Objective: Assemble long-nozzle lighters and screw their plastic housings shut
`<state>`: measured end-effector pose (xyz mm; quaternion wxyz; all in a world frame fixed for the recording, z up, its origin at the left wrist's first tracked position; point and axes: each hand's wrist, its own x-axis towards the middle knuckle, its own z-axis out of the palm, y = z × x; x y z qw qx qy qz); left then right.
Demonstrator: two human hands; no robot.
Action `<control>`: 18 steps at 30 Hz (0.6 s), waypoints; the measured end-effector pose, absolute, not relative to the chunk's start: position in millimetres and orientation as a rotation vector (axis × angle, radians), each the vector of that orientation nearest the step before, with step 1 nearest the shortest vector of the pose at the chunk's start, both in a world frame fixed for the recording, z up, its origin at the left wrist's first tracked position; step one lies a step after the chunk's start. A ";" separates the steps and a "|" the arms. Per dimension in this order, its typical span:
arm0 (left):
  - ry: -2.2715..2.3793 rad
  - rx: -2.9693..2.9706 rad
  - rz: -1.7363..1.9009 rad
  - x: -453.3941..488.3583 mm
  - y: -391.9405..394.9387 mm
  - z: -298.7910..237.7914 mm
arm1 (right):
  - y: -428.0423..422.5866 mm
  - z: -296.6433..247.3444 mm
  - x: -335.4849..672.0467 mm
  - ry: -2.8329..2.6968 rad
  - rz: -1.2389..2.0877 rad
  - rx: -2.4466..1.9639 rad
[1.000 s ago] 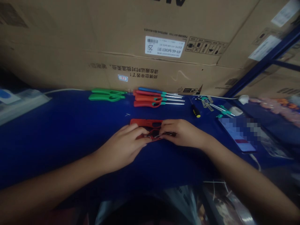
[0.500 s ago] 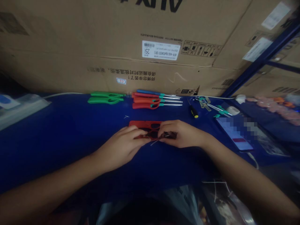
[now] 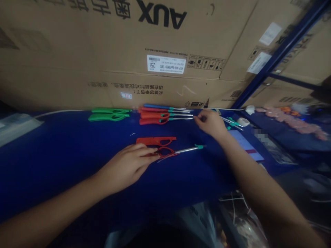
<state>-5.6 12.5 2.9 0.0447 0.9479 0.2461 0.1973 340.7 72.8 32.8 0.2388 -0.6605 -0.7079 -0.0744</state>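
My left hand lies closed on the handle of a red long-nosed lighter, its fingers pressing it to the blue table. From that handle a metal tube with a teal piece at its tip points right, and a thin pale wire sticks out below the trigger loop. Just behind lies a separate red casing half, flat on the table. My right hand is at the back, beside the tubes of the other lighters, its fingers curled around a dark screwdriver that is mostly hidden.
Several red and blue lighter handles with tubes lie along the back, left of them green casings. A large cardboard box walls off the rear. Right are teal-ended tubes, a phone and a blue metal post.
My right hand has left the red lighter and moved back and right to where the screwdriver lay. The metal tube now shows. My left hand stays on the handle; the view has shifted.
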 end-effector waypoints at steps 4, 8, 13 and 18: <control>0.764 2.917 0.595 -6.4 12.1 2.9 | 87.9 25.7 374.3 -1.752 -0.277 -2.102; 0.755 2.949 0.594 -8.1 13.4 1.7 | 91.2 15.3 390.5 -1.654 -0.226 -2.314; 0.740 2.956 0.614 -9.3 14.7 0.9 | 92.7 12.5 394.5 -1.597 -0.163 -2.447; 0.722 2.883 0.683 -8.8 14.6 0.1 | 93.7 14.4 395.8 -1.563 -0.147 -2.481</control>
